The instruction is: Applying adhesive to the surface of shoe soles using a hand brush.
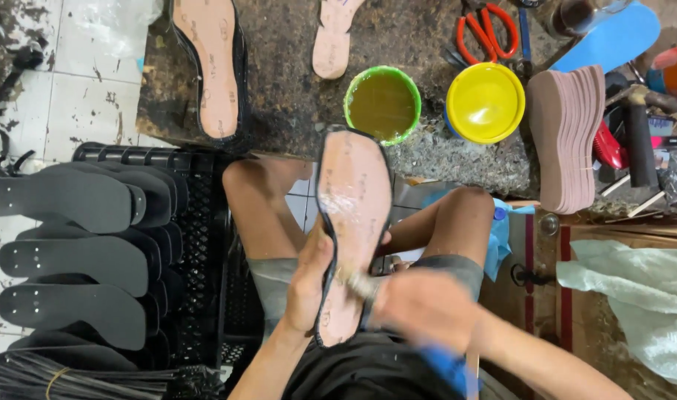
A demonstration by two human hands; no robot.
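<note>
From my seat I see the left hand [309, 285] clasped around the left edge of a sole [351, 230], holding it up over my lap between the knees, tan face toward the camera and its black rim showing all round. The right hand [426, 307] is blurred; it is clenched on a brush [362, 284] whose bristles touch the lower part of the sole. Just beyond the sole's tip, on the rough bench [279, 96], stands a green glue pot [383, 104], with a yellow lid [486, 101] beside it and red scissors [486, 30] farther back. A stack of insoles [571, 137] stands on edge to the right. Black soles [79, 252] are piled on a crate [205, 222] at my left.
</note>
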